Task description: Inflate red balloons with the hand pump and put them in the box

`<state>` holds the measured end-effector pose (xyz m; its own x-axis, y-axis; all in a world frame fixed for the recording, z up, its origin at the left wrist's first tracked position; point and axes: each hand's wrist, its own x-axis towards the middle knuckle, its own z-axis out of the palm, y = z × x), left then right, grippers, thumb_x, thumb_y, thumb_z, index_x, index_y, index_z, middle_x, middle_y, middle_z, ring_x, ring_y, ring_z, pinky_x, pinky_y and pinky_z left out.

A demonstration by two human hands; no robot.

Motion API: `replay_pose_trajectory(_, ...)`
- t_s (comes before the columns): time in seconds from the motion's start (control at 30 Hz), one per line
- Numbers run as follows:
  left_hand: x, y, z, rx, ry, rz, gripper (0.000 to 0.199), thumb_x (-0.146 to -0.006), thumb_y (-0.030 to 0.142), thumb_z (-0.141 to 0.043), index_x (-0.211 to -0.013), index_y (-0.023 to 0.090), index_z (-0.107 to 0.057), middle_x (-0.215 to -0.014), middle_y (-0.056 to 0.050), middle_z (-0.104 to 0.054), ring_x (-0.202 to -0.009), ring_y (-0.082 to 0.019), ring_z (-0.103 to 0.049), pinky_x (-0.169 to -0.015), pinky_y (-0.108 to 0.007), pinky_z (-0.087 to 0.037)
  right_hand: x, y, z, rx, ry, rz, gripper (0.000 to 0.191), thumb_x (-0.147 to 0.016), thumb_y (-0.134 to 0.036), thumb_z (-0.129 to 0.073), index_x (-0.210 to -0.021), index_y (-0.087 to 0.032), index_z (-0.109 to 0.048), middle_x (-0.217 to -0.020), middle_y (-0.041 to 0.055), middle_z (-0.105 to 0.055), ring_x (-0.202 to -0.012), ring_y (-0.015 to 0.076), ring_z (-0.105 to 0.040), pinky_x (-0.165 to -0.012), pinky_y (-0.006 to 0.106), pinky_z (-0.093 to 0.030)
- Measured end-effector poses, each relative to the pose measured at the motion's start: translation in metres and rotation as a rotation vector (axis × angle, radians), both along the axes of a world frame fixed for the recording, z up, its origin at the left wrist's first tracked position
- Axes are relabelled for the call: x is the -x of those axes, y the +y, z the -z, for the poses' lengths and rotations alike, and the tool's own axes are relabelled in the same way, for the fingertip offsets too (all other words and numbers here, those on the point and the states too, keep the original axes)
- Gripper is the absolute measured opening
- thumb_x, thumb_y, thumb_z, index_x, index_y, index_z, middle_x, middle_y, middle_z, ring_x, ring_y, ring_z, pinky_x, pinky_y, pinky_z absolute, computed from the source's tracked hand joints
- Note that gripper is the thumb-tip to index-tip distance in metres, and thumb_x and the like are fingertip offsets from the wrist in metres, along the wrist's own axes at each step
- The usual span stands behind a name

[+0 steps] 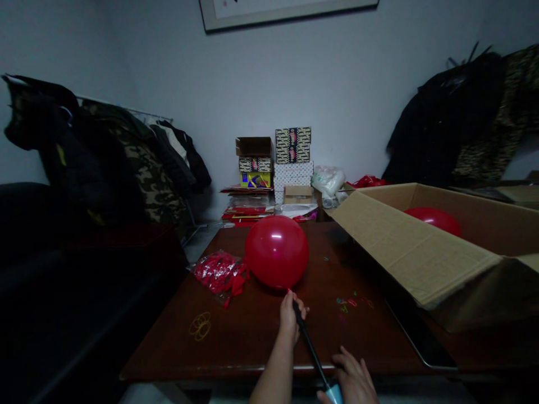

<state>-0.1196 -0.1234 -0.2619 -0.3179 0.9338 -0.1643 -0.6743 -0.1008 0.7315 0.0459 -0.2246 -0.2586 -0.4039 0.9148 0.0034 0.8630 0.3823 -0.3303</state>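
A round, inflated red balloon (277, 252) stands over the brown table, its neck pointing down toward me. My left hand (289, 315) is closed around that neck and the black upper end of a balloon pump (311, 349). The pump's thin black rod slopes down to a light blue part at the bottom edge. Around this blue part my right hand (352, 377) is closed, partly cut off by the frame, with some fingers raised. Left of the balloon lies a clear plastic bag of uninflated red balloons (219, 273), spilling out at one side.
Yellow rubber bands (200, 325) and small coloured bands (347, 303) lie on the table (248, 342). On the right, an open cardboard box (425, 252) holds another red balloon (435, 220), beside a dark phone or tablet (419, 334). Stacked boxes (293, 168) stand behind; a dark sofa is left.
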Motion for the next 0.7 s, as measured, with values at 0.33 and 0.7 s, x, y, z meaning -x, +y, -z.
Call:
replay_pose_trajectory(0.33, -0.001, 0.002, 0.0, 0.004, -0.036, 0.0, 0.045, -0.067, 0.061, -0.059, -0.069, 0.021, -0.04, -0.039, 0.01, -0.043, -0.029, -0.006, -0.032, -0.05, -0.026, -0.041, 0.034, 0.029, -0.04, 0.005, 0.119, 0.005, 0.044, -0.078, -0.051, -0.043, -0.097, -0.018, -0.065, -0.122, 0.0113, -0.053, -0.128, 0.0288, -0.032, -0.107, 0.049, -0.014)
replay_pose_trajectory(0.7, 0.003, 0.004, 0.003, -0.006, 0.006, -0.007, 0.044, -0.067, 0.061, -0.058, -0.067, 0.021, -0.039, -0.038, 0.01, -0.043, -0.028, -0.006, -0.034, -0.049, -0.025, -0.04, 0.058, 0.054, -0.038, -0.042, 0.148, 0.045, 0.046, -0.076, -0.049, -0.047, -0.103, -0.016, -0.062, -0.118, 0.0121, -0.055, -0.125, 0.0298, -0.035, -0.106, 0.05, -0.015)
